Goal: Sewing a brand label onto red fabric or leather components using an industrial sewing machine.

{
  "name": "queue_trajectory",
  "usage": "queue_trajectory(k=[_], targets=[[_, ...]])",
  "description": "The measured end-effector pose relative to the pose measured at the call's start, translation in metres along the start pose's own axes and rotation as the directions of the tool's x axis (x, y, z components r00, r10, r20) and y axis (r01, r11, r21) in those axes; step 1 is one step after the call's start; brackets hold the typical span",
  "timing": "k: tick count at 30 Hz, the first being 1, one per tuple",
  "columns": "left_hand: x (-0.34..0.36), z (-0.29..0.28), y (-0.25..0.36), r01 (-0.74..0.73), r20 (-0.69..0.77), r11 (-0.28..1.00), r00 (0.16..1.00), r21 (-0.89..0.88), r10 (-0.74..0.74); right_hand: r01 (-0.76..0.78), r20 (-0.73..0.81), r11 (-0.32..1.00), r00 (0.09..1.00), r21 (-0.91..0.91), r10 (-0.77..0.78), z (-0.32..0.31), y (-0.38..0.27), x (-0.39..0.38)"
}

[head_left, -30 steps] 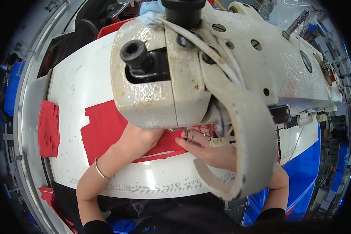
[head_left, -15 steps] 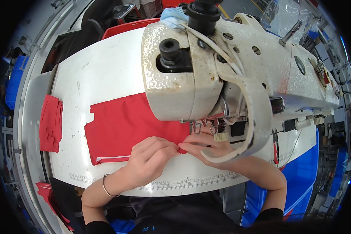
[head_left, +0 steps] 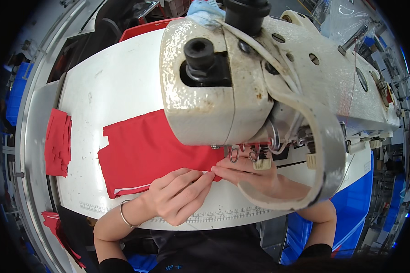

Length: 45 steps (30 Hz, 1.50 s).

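My left hand (head_left: 181,195), a bracelet on its wrist, pinches the near edge of a red fabric piece (head_left: 136,154) with a thin white strip along it. My right hand (head_left: 248,177) is beside it, thumb and fingertips closed on the same edge, partly hidden behind the curved guard of the cream sewing machine (head_left: 196,113). Some of the fabric lies beneath the machine head, close by wire loop guides (head_left: 234,154) and a small ridged knob (head_left: 262,164). The needle point is hidden.
A stack of red cut pieces (head_left: 57,141) lies on the white table's (head_left: 95,91) left side, more red fabric (head_left: 52,223) below it. A blue bin (head_left: 351,195) stands at the right, a red tray (head_left: 136,29) behind the table. A printed ruler runs along the near edge.
My left hand moved down from under the machine head to the fabric's near edge, then slightly further down as the white strip came up at the fingertips. The machine appears shifted as the view moved.
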<state>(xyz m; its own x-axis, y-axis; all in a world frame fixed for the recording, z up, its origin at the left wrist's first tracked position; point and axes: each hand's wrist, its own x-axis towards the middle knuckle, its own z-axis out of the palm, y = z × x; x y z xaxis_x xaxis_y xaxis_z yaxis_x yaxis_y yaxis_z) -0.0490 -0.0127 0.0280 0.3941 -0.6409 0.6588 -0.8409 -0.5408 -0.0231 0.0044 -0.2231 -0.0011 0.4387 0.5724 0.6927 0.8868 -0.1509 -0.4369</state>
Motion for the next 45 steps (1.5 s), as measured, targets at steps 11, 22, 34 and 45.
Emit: queue_trajectory(k=[11, 22, 34, 45], targets=[[-0.005, 0.004, 0.001, 0.013, -0.052, 1.0, 0.999, 0.014, -0.012, 0.042, 0.023, 0.999, 0.999, -0.033, -0.042, -0.005, 0.002, -0.008], [-0.015, 0.004, 0.006, 0.043, 0.055, 0.985, 0.998, -0.166, -0.034, 0.447, 0.416, 0.794, 0.868, -0.411, -0.273, -0.016, -0.023, -0.01], [-0.014, 0.015, -0.007, 0.396, 0.303, 0.907, 0.89, -0.143, -0.341, 0.376, 0.536, 0.876, 0.827, -0.302, -0.17, -0.001, -0.026, -0.025], [-0.014, 0.025, -0.03, 0.417, 0.359, 0.896, 0.868, -0.152, -0.342, 0.428, 0.464, 0.758, 0.866, -0.493, -0.188, -0.006, -0.009, 0.001]])
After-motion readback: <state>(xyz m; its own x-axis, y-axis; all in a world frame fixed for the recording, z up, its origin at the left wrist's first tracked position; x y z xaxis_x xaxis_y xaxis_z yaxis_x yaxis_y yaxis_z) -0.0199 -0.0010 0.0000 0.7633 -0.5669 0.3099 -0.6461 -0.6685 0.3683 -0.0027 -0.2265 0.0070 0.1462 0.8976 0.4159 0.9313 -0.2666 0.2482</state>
